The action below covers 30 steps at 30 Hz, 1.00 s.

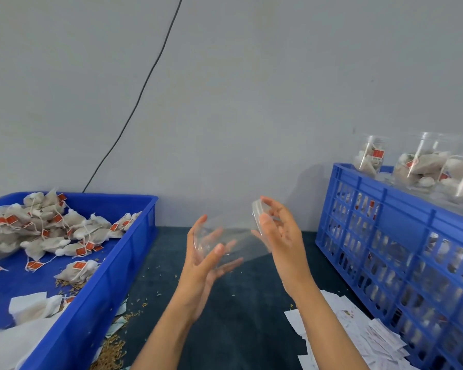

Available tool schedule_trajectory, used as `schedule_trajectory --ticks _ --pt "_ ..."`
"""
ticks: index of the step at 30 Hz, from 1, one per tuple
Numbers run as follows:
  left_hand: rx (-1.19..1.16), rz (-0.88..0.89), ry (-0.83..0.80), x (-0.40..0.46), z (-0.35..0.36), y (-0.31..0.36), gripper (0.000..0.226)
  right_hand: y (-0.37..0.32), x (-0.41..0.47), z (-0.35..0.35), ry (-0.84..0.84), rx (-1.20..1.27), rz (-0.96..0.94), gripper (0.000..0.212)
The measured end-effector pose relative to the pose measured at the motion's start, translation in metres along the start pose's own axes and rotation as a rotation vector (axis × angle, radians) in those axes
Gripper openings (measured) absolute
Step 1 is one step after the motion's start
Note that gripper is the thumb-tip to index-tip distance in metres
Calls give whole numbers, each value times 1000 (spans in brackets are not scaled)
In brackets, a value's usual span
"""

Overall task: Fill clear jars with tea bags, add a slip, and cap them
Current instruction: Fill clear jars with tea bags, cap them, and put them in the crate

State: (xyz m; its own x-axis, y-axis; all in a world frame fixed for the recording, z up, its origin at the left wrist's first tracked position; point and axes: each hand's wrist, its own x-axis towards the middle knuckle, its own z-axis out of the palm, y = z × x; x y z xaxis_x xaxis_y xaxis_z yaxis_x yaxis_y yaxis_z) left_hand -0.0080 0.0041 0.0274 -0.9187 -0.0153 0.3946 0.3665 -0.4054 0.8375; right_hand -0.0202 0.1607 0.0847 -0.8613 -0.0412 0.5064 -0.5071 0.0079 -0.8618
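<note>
Midair, above the dark surface [233,329], an empty clear jar [225,243] is held on its side between both hands. Its base is cradled by the left hand [203,260], fingers loosely curved, while its cap [259,218] is gripped by the right hand [281,236]. Tea bags [51,231] are heaped in the blue tray [123,252] at left.

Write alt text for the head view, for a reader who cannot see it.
Two hands hold an empty clear jar on its side above a dark table: the left hand cups its base, the right hand its capped end. A blue tray of tea bags sits left; slips and a blue crate topped with filled jars sit right.
</note>
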Motion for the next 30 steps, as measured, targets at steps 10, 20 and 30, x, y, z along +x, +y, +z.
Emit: schedule_trajectory --ticks 10,20,30 --pt "16 -212 15 17 -3 24 69 -18 -1 -20 -266 -226 177 66" --pt "71 -355 19 19 -19 25 79 -16 0 -27 -385 -129 393 83" --pt "93 -351 19 19 -29 31 76 -13 0 -31 -480 -219 182 95"
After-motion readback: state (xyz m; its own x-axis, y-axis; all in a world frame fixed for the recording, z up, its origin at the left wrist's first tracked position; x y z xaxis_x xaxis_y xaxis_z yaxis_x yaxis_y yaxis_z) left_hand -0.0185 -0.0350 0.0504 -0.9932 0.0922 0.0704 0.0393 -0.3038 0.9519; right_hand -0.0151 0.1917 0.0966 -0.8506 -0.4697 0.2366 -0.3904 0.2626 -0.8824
